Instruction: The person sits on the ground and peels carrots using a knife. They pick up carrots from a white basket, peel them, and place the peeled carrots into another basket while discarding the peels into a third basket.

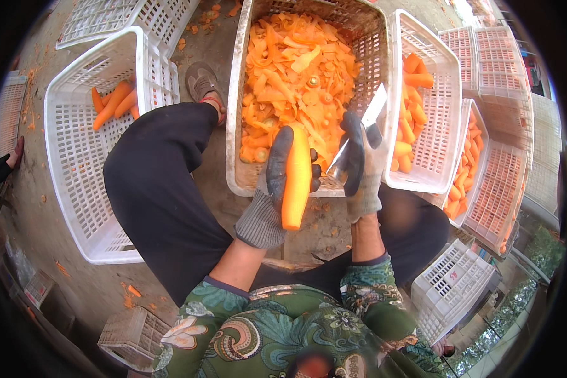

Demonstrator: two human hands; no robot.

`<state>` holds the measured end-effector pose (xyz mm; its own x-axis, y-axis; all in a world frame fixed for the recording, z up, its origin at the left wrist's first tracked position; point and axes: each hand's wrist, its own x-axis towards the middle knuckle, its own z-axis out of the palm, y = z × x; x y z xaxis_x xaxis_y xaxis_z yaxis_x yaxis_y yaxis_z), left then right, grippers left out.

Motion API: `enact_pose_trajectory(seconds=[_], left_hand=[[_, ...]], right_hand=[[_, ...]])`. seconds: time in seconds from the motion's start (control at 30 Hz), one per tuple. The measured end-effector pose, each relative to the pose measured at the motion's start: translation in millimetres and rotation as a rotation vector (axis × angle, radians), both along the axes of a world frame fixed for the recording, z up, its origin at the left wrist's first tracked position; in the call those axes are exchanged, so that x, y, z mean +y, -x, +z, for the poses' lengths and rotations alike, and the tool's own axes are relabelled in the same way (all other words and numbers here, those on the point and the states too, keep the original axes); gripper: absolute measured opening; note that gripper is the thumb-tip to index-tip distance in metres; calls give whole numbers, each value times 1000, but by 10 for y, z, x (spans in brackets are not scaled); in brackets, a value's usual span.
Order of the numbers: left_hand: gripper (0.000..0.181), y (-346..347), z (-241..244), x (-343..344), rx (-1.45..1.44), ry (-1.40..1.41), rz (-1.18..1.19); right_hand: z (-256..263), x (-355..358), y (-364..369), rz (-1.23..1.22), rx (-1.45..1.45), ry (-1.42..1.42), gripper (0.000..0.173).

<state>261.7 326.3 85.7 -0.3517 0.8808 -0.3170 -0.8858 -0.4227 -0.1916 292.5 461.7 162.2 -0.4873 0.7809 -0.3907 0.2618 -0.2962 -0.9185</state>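
My left hand [279, 175], in a grey knit glove with dark coated fingers, grips a large peeled carrot [296, 182] that points away from me. My right hand [364, 165], gloved alike, is closed around a tool with a broad metal blade [375, 105] sticking out above the thumb and a thin metal edge showing below; its handle is hidden by the fingers. Both hands are over the near edge of a dirty white plastic crate [234, 118], which is heaped with orange carrot peelings [302, 85] and cut carrot ends. The blade does not touch the carrot.
A white crate [61, 156] at left holds several carrots [115, 101]. Another crate [434, 113] with carrots [408, 113] stands against the peelings crate's right side. Further right are stacked crates [503, 61] and more carrots [465, 170]. Another person's hand [15, 153] shows at far left.
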Motion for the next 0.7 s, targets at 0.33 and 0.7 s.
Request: enact_pose_trajectory(seconds=[0.33,0.7], left_hand=[[43,-211,68,167,-35,281,47],[42,-274,-343,143,392,567,13]], right_hand=[[-435,221,643,401,-257,-409,27],[151,-566,-287,420,-109,-529,18]])
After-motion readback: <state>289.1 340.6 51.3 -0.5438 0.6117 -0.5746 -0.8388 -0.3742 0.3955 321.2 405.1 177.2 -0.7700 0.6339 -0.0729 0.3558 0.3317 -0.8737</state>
